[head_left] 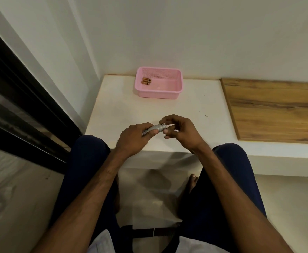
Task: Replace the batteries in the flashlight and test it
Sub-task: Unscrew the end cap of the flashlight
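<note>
A small silver flashlight (156, 129) lies level between both hands, just above the near edge of the white table (195, 114). My left hand (135, 136) is wrapped around its barrel. My right hand (179, 133) pinches the wider right end with thumb and fingertips. Whether that end is attached or loose is hidden by the fingers. Three copper-coloured batteries (146, 81) lie together in the left back corner of a pink plastic basket (175, 92) at the far side of the table.
A wooden board (277, 108) covers the ledge to the right of the table. A white wall rises right behind the basket. A dark-framed glass door (22, 106) runs along the left. My knees in dark trousers sit under the table's front edge.
</note>
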